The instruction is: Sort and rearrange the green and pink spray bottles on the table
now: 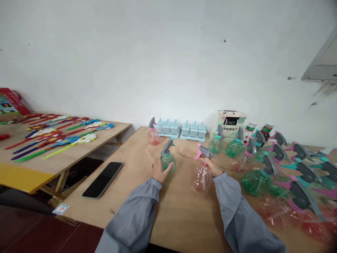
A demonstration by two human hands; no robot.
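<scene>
My left hand (pixel 158 170) is around the lower left side of a green spray bottle (pixel 169 160), thumb across its front. This bottle has a grey and teal spray head and stands upright on the wooden table (pixel 181 218). In my right hand (pixel 214 167) is a clear pink spray bottle (pixel 202 180) with a grey and pink head, gripped at the neck. Its base is at or just above the tabletop; I cannot tell which. Another pink spray bottle (pixel 153 136) stands farther back on the left.
Several green and pink spray bottles (pixel 256 182) crowd the right side. Behind are two light-blue ice-pop moulds (pixel 193 131), a box (pixel 226 126) and two labelled bottles. A phone (pixel 103 180) lies left. Hand-shaped clappers (pixel 60 138) cover another table across a gap.
</scene>
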